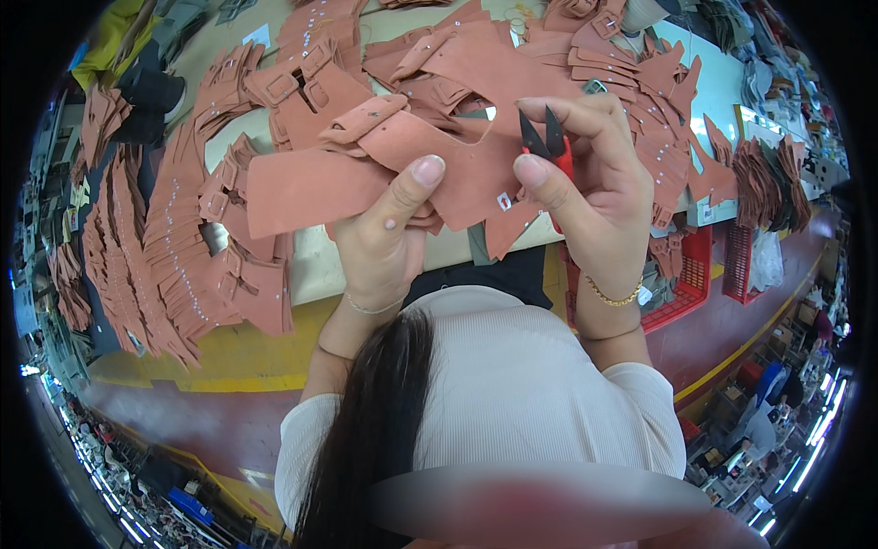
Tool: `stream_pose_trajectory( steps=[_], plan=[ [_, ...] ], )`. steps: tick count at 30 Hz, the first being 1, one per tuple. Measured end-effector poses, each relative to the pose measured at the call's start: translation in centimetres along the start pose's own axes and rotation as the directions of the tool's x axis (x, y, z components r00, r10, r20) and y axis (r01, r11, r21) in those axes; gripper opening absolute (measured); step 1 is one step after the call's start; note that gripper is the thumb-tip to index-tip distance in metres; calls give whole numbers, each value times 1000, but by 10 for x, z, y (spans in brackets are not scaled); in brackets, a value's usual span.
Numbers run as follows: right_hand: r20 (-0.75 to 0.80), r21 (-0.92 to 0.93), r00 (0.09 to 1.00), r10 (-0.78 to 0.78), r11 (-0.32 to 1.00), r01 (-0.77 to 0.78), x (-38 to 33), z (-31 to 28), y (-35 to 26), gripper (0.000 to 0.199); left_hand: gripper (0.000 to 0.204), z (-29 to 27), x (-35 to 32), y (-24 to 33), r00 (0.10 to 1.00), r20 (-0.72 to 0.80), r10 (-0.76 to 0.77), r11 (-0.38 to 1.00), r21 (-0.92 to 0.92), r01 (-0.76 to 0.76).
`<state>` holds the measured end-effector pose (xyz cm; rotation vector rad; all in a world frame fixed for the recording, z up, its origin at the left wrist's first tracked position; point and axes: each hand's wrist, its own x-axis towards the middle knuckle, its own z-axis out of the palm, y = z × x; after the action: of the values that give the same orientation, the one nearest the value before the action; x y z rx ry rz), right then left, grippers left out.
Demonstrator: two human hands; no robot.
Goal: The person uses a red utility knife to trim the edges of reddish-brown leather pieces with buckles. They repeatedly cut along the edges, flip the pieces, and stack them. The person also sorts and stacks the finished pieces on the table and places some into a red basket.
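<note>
My left hand (388,227) pinches a coral piece (453,169) above the desk (317,271); my right hand (599,174) grips black-bladed, red-handled snips (554,137) near it.

White ribbed short-sleeved top (521,393); gold chain bracelet (615,302) right, thin bracelet (370,312) left.

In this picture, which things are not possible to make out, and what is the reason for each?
All in the head view:
Much of the handles of the red-handled snips: covered by the right hand.
Fingertips of the left hand, except the thumb: behind the salmon strap piece.
Underside of that piece: turned away.
Bottom centre: a blurred patch hides it.
Background items at the lower right rim: too small.
</note>
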<state>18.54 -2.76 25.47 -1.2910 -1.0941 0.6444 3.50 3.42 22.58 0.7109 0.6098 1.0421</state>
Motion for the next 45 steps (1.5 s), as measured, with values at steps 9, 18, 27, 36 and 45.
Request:
stream_pose_trajectory(
  steps=[9,18,27,36,45],
  plan=[
    [225,-310,964,-141,928,208,15,0,-4,28,41,0,-6,1,968,242,70,998,-11,-70],
    [87,231,985,152,958,-168,20,-2,14,27,27,-1,-3,-4,996,13,83,993,85,-84],
    [131,-84,991,11,996,1,14,-10,7,21,37,2,0,-2,998,6,66,997,27,-66],
    [433,-61,858,275,959,-277,28,-13,5,17,41,2,-3,-5,994,49,101,983,152,-107],
    [491,-108,732,474,866,-488,35,-18,10,20,36,-6,-1,-3,998,59,8,977,214,-21]
  ],
)
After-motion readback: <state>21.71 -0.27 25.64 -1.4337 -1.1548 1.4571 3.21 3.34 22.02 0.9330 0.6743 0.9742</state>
